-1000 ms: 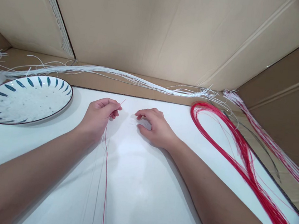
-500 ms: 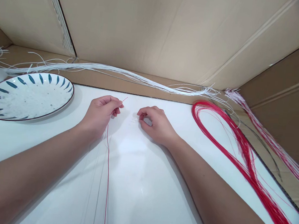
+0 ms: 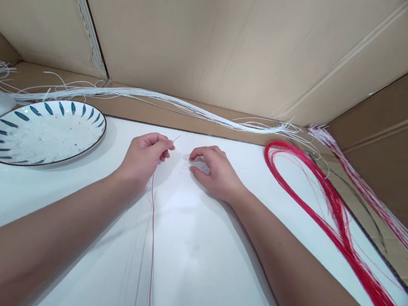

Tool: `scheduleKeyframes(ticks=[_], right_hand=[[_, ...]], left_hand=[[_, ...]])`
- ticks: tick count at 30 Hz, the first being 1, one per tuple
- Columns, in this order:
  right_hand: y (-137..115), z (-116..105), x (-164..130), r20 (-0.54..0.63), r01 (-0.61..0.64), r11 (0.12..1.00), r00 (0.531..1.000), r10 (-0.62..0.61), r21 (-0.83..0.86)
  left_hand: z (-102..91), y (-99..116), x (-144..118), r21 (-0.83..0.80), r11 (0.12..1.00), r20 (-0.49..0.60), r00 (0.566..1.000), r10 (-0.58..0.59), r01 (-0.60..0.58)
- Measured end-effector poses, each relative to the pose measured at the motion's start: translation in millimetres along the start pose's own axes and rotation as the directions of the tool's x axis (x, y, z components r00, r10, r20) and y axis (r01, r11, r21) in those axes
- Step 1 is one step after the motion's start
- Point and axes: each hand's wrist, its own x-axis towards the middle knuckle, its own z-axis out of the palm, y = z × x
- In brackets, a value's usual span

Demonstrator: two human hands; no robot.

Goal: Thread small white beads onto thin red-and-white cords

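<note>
Since a second ago, little has moved: the thin red thread [image 3: 153,226] is kept pinched in the left hand [image 3: 147,157], while the right hand [image 3: 214,170], fingertips together on something too small to identify, has barely shifted at centre frame on the white worktop [image 3: 192,259].

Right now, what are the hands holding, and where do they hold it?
The left hand pinches a thin red thread near its tip. Whether the right hand grips anything cannot be told.

I see a glossy white tabletop [image 3: 196,250], matt corrugated cardboard walls [image 3: 209,40], a glazed ceramic plate [image 3: 44,130], and thin red thread [image 3: 152,235].
</note>
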Motion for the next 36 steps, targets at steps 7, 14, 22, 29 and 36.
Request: scheduleKeyframes(ticks=[7,14,22,29,36], right_hand=[[-0.3,-0.3,-0.7,-0.007,0.007,1.0,1.0,-0.007,-0.006],[-3.5,0.4,-0.8,-0.008,0.025,0.999,1.0,-0.025,-0.026],[-2.9,-0.4,-2.5,0.003,0.011,0.999,1.0,-0.011,-0.046],[-3.9,-1.9,-3.9,0.015,0.037,0.999,0.999,-0.036,-0.037],[-9.6,0.9,-3.8,0.03,0.082,0.995,0.996,-0.08,-0.055]], left_hand=[[-0.5,-0.6,-1.1,0.013,1.0,0.014,1.0,0.004,-0.004],[1.2,0.8,-0.6,0.01,1.0,0.006,1.0,-0.002,0.002],[1.1,2.2,-1.8,0.008,1.0,0.008,1.0,-0.005,0.005],[0.7,2.0,-1.9,0.005,1.0,0.007,1.0,-0.003,0.003],[0.8,1.6,-3.2,0.013,1.0,0.014,1.0,0.004,-0.004]])
